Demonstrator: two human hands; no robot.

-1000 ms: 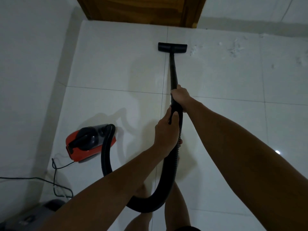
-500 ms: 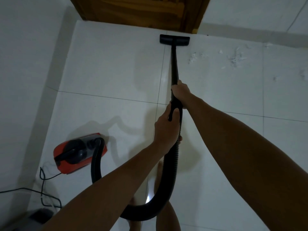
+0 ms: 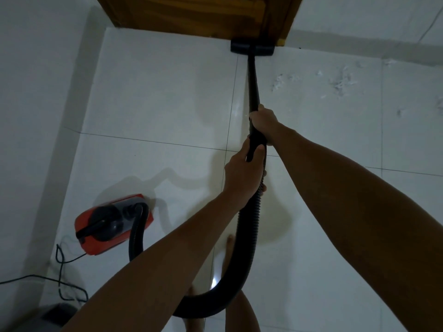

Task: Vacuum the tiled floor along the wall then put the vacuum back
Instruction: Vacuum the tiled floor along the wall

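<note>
Presently both hands grasp the vacuum's black wand. Right hand is wrapped round the wand higher up its length; left hand is curled round the handle end just behind it, where the ribbed hose joins. The two hands nearly touch. Ahead of the right hand the wand runs straight to the floor nozzle, which sits flat on the tiled floor against the foot of a wooden door. Scattered white debris lies on the tiles ahead and to the right of the right hand — near the wall, apart from the nozzle. Behind the left hand the hose loops down under the arms and back up to the red canister, which rests on the floor to the left of the left forearm. A black power cord trails from the canister further left.
</note>
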